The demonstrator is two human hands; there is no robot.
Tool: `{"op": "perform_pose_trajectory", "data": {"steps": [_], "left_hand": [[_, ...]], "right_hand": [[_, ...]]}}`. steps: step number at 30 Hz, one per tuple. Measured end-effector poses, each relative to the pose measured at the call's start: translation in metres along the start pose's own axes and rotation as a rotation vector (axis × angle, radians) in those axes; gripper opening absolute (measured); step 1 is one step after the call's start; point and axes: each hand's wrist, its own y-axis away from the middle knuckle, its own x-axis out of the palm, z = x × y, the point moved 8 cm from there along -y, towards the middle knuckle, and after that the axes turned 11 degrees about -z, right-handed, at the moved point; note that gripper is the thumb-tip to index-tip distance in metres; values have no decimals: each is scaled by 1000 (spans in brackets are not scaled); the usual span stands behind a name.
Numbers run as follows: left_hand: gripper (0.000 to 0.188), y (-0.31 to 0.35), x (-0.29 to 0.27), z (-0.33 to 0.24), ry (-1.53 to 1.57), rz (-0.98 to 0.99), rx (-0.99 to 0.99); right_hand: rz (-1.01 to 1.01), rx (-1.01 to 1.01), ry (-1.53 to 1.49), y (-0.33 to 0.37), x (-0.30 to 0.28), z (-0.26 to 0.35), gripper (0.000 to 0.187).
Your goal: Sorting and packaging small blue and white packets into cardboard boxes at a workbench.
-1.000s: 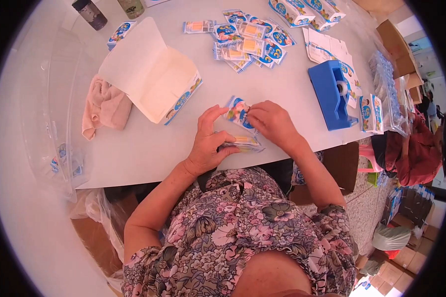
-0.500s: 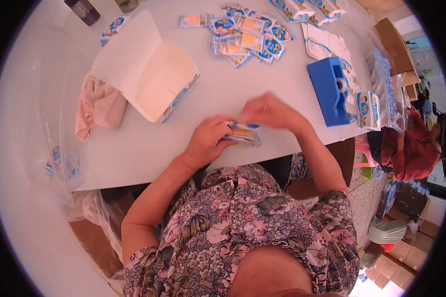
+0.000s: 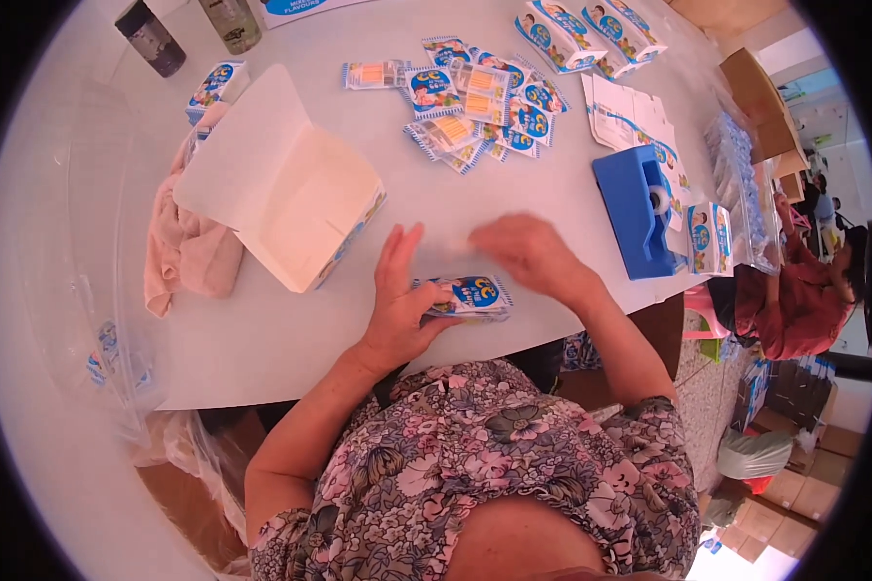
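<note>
A small stack of blue-and-white candy packets (image 3: 467,297) lies near the table's front edge. My left hand (image 3: 402,300) holds its left end, thumb on top, with the upper fingers raised off it. My right hand (image 3: 531,254) is smeared by motion above and to the right of the stack, its fingers hard to make out. Beyond it is a loose pile of similar packets (image 3: 480,97), some showing their clear side with yellowish sticks inside. Left of my hands stands an open white carton (image 3: 295,208) with its lid folded back and a bare inside.
On the right are a blue tape dispenser (image 3: 630,213), flattened cartons (image 3: 625,111) and an upright small box (image 3: 709,237). Filled boxes (image 3: 557,37) stand at the far right. A pink cloth (image 3: 196,247) lies beside the open carton; bottles (image 3: 151,39) stand at far left.
My left fingers have lifted and straightened while the thumb stays on the packets. The stack now lies flatter, printed side up. My right hand remains blurred nearby. The whole view has shifted slightly.
</note>
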Motion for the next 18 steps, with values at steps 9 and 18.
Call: {"op": "perform_pose_trajectory", "data": {"steps": [9,18], "left_hand": [[44,28,33,23,391,257,-222],[52,38,29,29,401,211,-155]], "right_hand": [[-475,-251,427,-79,-7,-44,18],[132,162,-16,-56,11,-19,18]]}}
